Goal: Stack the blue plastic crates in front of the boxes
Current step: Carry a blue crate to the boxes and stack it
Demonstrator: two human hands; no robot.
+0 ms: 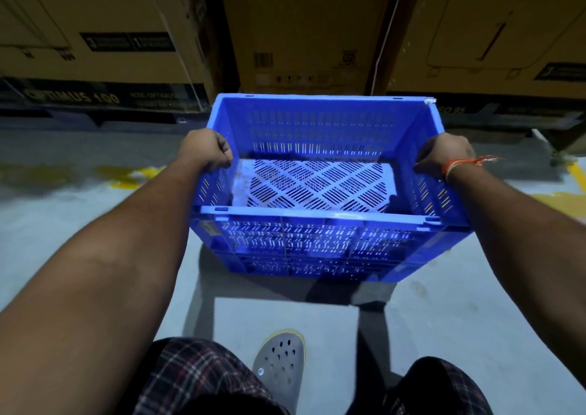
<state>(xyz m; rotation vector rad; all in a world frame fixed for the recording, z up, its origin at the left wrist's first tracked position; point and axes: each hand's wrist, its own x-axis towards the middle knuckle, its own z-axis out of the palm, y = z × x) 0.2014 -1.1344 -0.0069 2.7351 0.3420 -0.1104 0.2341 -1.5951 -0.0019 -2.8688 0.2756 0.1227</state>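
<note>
Between both hands, a blue plastic crate [320, 189] is held by the top rims of its two short side walls, its open mouth facing up toward the head camera. Left hand [206, 151]: fingers curled over the crate's left rim, knuckles up, thumb side toward the crate's interior. Right hand [442, 157]: fingers curled likewise over the crate's right rim; an orange thread band [466, 164] circles the wrist just behind it. Both forearms run from the lower corners of the view up to the crate.

Crate walls are slotted in rows; the crate floor is a pale lattice of diagonal slotted panels, with a whitish smear near its left edge. A chipped, pale spot marks the crate's far right corner. Below the crate's near wall a second band of blue slotted wall shows, which may belong to another crate beneath; whether the held crate rests on it or hangs just above cannot be told. A dark shadow lies on the grey concrete floor [79, 224] under and in front of the crate.

Beyond the crate's far wall stand large brown cardboard boxes [304, 30] in a row, printed with labels, a barcode and dark bands; the crate is near them but apart. Worn yellow floor paint [133, 175] shows left of the crate, and more lies to its right. Nearer the camera than the crate: plaid shorts [196, 376] and one grey perforated clog [280, 364].
</note>
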